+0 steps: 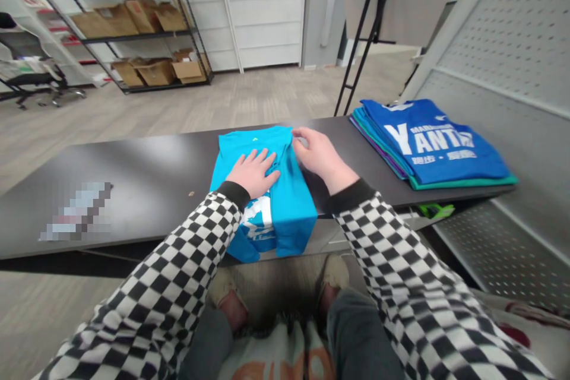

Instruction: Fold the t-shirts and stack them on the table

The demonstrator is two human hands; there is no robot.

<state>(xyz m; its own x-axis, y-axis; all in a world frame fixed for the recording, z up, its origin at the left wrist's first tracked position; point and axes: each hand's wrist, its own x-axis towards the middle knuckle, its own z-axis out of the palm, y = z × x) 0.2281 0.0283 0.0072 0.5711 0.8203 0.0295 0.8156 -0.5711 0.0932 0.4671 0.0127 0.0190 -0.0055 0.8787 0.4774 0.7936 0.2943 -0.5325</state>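
A cyan T-shirt lies folded lengthwise on the dark table, its near end hanging over the front edge with a white print showing. My left hand rests flat on the shirt with its fingers apart. My right hand lies on the shirt's right side, fingertips at a raised fold near the collar end; whether they grip the cloth is hard to tell. To the right stands a stack of folded blue and teal T-shirts, the top one printed with white lettering.
A pixelated object lies at the table's left, with a small tan speck nearer the shirt. Behind the table are a black easel and metal shelves holding cardboard boxes. A perforated white panel stands at the right.
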